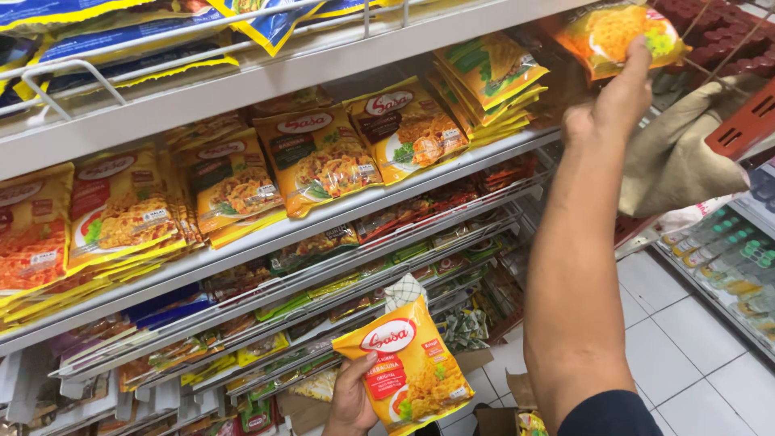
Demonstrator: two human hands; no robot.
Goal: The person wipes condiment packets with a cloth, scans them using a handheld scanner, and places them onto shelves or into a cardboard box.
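While my left hand [349, 397] sits low at the bottom of the view, its fingers are closed around the lower left edge of a yellow seasoning packet [412, 363], which it holds upright and slightly tilted in front of the lower shelves. My right hand [615, 103] is raised high at the upper right, forearm stretching up from the dark sleeve, and it grips an orange-yellow packet [615, 32] by its lower edge, thumb and fingers pinched on it. That packet is up near the top edge of the view, just right of the stack of green-and-yellow packets [488, 77] lying flat on the white middle shelf [339, 211]. Further left on the same shelf, rows of yellow packets [319, 157] stand leaning face-out. Above them, a wire-fronted top shelf [266, 77] carries blue-and-yellow bags [266, 20]. Below, several tilted shelves hold smaller mixed sachets [323, 242], too blurred for me to tell apart. Just behind my right hand hangs something beige, possibly a cloth bag [686, 145], beside a red basket [743, 125]. White floor tiles [686, 347] show at lower right.
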